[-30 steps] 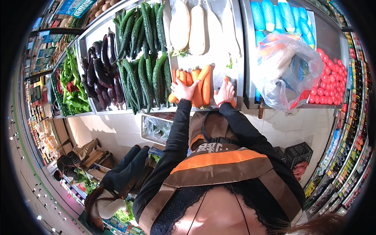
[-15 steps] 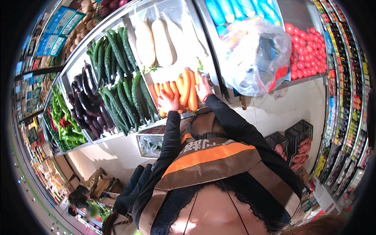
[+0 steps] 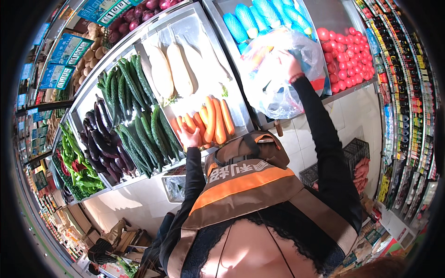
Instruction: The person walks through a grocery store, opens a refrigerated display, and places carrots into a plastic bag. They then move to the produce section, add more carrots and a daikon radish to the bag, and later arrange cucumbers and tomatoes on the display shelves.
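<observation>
My left hand (image 3: pixel 189 137) lies on the near left end of a row of orange carrots (image 3: pixel 211 119), its fingers spread over them. My right hand (image 3: pixel 288 64) is at the top of a clear plastic bag (image 3: pixel 273 99) with a red patch on its side. Glare and the bag's film blur those fingers, so I cannot tell what they hold. An orange streak shows in the bag beside them. The carrots lie in a metal display tray (image 3: pixel 238 109), below several long white radishes (image 3: pixel 178 65).
Cucumbers (image 3: pixel 139 139), eggplants (image 3: pixel 99 139) and green peppers (image 3: pixel 76 162) fill the left of the stand. Blue-netted produce (image 3: pixel 266 14) and round red produce (image 3: pixel 347 60) lie around the bag. Black crates (image 3: pixel 356 152) stand on the floor at right; packed shelves (image 3: pixel 403 92) curve beyond.
My right hand has left the right end of the carrots and moved right and away, up to the plastic bag. My left hand stays on the carrots, with a slight shift.
</observation>
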{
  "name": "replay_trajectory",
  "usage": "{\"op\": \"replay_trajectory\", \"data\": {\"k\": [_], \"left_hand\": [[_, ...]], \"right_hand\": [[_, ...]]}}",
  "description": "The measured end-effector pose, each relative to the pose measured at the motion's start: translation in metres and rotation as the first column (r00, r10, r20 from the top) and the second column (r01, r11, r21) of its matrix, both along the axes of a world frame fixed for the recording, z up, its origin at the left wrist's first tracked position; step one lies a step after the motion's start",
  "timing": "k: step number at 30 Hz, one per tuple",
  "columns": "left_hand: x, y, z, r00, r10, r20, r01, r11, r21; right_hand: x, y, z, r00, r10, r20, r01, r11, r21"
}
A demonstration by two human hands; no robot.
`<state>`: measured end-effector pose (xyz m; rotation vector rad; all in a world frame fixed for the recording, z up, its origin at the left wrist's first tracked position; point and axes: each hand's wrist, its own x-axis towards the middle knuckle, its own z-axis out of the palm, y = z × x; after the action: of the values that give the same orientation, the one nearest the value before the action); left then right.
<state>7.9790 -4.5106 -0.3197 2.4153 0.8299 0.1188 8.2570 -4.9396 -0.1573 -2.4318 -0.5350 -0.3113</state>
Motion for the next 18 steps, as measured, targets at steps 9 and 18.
{"op": "replay_trajectory", "data": {"k": [9,18], "left_hand": [[-0.011,0.023,-0.02,0.963,-0.025,0.269,0.024,1.0,0.007],[-0.006,0.003,0.012,0.888,0.335,0.315,-0.318,0.942,-0.108]], "right_hand": [[0.097,-0.011,-0.056,0.995,-0.076,-0.072,0.021,0.818,-0.575],[0.143,0.021,-0.087,0.989,0.027,0.146,0.126,0.366,-0.922]]}}
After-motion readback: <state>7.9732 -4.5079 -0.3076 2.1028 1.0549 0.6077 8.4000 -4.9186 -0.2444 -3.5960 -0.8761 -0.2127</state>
